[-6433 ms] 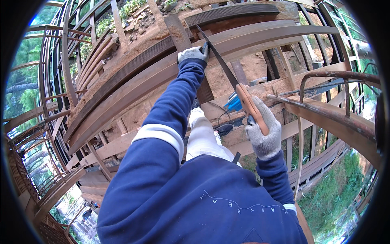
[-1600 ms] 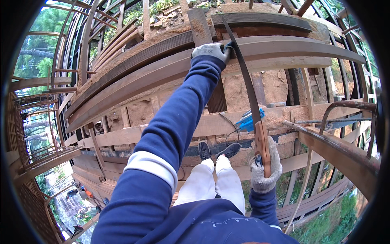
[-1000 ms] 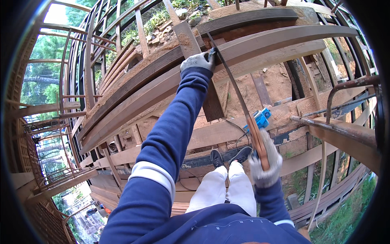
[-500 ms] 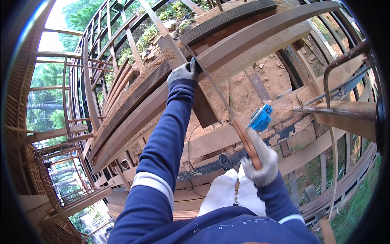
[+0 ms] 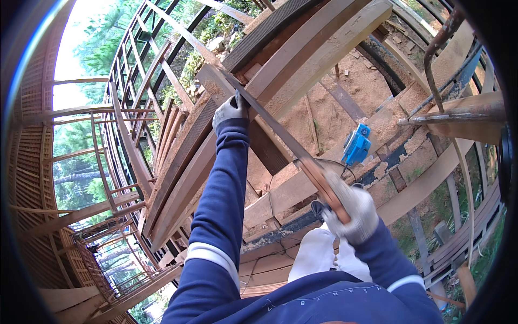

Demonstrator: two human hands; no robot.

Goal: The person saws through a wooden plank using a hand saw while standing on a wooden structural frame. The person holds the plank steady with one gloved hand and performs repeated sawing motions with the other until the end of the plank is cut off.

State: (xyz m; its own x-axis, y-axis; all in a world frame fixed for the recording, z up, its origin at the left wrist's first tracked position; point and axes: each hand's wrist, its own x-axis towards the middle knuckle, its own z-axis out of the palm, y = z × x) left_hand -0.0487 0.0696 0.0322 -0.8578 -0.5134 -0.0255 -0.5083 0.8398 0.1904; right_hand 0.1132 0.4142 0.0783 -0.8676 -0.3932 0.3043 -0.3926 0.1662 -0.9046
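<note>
My right hand, in a pale work glove and slightly blurred, is closed round the wooden handle of a long handsaw. The blade slants up and left across a dark cross timber and curved wooden beams. Beside the blade, my gloved left hand presses on the woodwork, its fingers bent over the beam edge and partly hidden. Dark material shows at its fingertips. Where the teeth meet the wood is hard to make out.
A blue corded power tool lies on a sawdust-covered plank, its black cord trailing toward my legs. Rusty metal bars stick in from the right. Open wooden framing rises at left, with sawdust and wood scraps below.
My view has turned, so the beams appear steeper and the blue tool sits farther right. Both hands keep their places on saw and timber; the saw lies at a slightly different slant.
</note>
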